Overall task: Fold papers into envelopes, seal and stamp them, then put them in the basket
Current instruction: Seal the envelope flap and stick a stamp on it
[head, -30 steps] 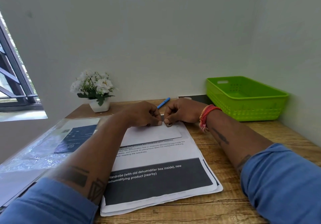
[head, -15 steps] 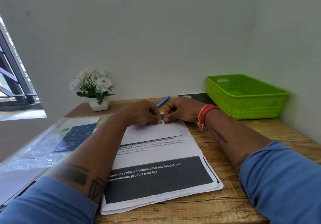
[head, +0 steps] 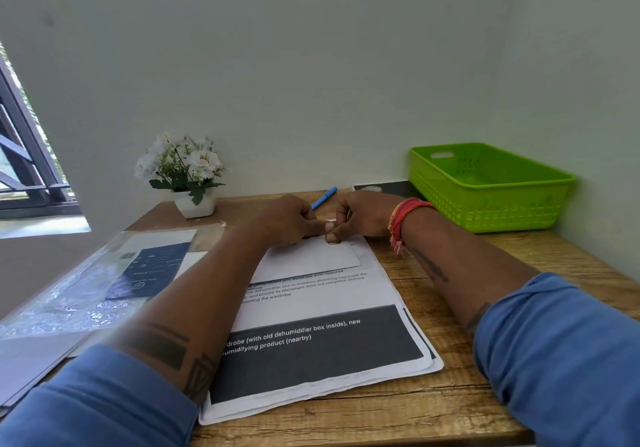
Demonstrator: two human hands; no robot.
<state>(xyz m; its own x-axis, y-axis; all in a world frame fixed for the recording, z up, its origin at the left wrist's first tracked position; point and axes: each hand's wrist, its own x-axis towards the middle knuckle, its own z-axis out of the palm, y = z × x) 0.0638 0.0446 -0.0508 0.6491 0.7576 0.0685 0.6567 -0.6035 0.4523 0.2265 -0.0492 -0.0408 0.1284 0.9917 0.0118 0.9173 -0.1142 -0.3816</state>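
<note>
Head camera: left hand [head: 289, 219] and right hand [head: 363, 214] meet, fingers [head: 332, 237] curled, pinching the far edge of the white envelope [head: 311, 257] lying on the printed sheets [head: 322, 339]; green basket [head: 491, 186] sits well right on the worktop [head: 450, 401].

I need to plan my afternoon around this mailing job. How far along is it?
Early, by the look of it. Done: nothing visibly; no envelope shows inside the green basket. In hand: both the left hand and right hand work the top edge of a folded white paper; what they pinch is unclear. Left: the stack of printed sheets beneath lies unfolded.
</note>
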